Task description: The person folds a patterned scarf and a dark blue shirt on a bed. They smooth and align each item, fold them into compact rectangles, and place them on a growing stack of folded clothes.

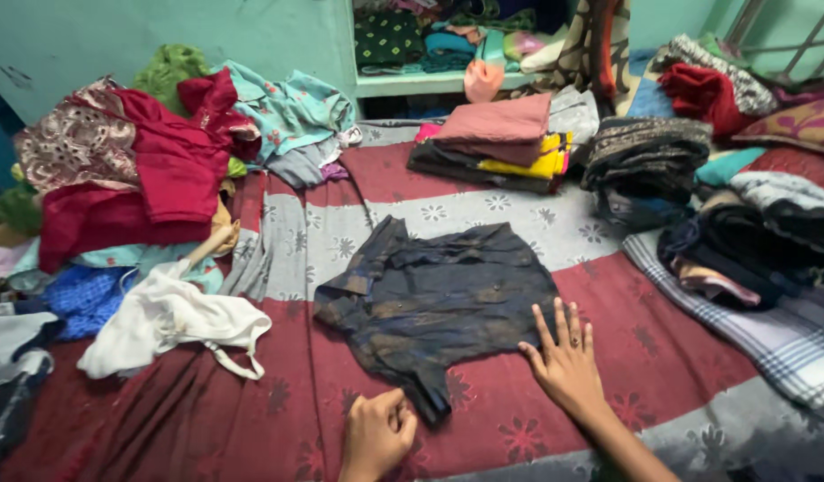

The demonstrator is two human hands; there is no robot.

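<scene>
A dark blue patterned shirt [443, 299] lies partly folded on a bed covered by a red and grey flowered sheet [251, 411]. My right hand [565, 361] rests flat with fingers spread at the shirt's lower right edge, a ring on one finger. My left hand [377, 433] is curled into a loose fist beside the shirt's lower corner, close to the cloth; whether it pinches the fabric is unclear.
A heap of unfolded clothes, red [153, 170], teal and white [175, 321], fills the left side. Folded stacks [506, 143] sit at the back, dark folded piles [649, 161] and a checked cloth [787, 335] at the right. A shelf with clothes [430, 45] stands behind.
</scene>
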